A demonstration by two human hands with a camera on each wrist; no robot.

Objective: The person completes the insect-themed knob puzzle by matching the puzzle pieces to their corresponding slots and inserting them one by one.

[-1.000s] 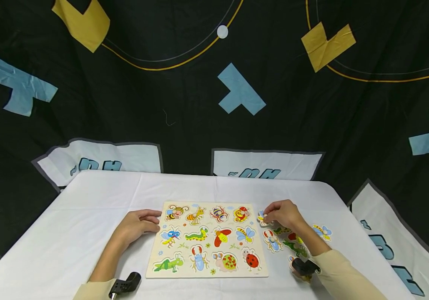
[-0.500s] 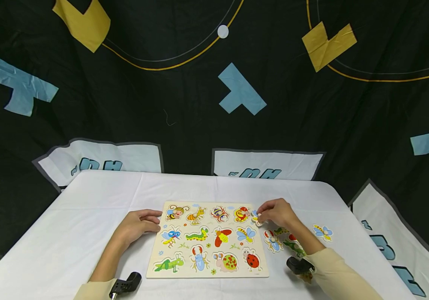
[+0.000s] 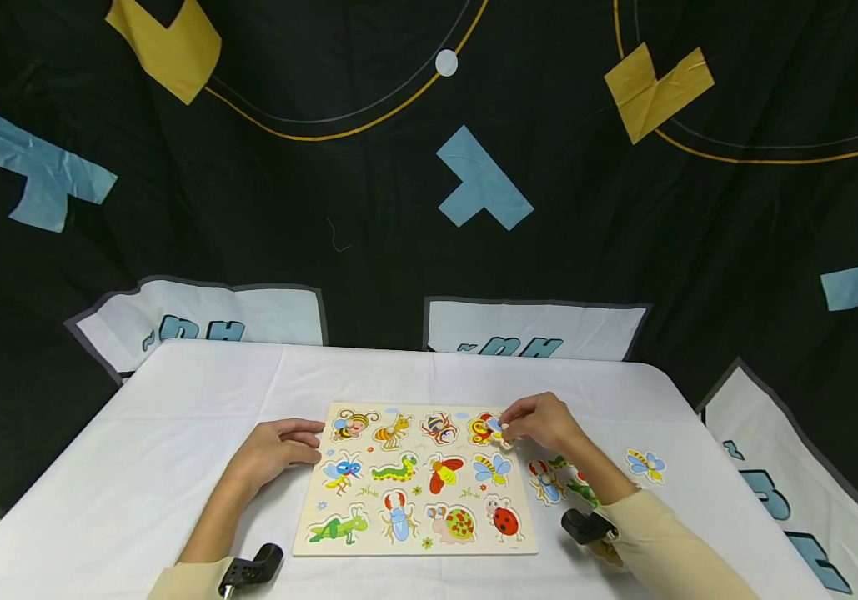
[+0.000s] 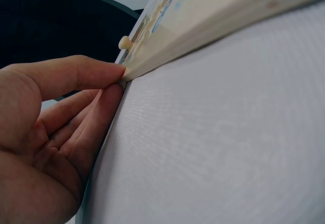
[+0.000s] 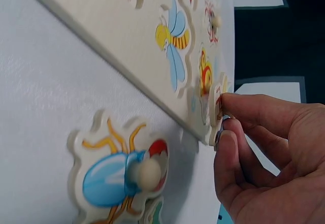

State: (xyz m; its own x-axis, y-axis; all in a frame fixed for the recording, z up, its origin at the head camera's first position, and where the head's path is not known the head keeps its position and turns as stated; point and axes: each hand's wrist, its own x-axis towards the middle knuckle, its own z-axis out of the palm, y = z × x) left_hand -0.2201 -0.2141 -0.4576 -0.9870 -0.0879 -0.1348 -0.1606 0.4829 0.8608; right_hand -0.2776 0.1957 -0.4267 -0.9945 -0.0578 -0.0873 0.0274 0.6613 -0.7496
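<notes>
A wooden insect puzzle board [image 3: 429,493] lies flat on the table. My left hand [image 3: 276,457] rests at its left edge; in the left wrist view the thumb and finger tips touch the board's corner, fingers mostly straight. My right hand [image 3: 544,422] pinches a small wooden puzzle piece [image 5: 217,109] between thumb and fingers, over the board's upper right corner. The piece stands tilted, partly covered by the fingers, so its picture is unclear. Beneath it is the red and yellow insect [image 3: 479,428]. The striped bee-like recess [image 5: 172,43] shows no knob.
Right of the board lie loose pieces: a blue stag beetle [image 3: 546,482], a green one [image 3: 583,490] partly under the right arm, and a striped, blue-winged insect [image 3: 645,465]. Wooden knobs stand on some board pieces, such as the spider [image 5: 212,23]. White cloth covers the table [image 3: 211,392].
My right hand has carried the puzzle piece leftward from beside the board to over its upper right corner. The left hand has stayed at the left edge.
</notes>
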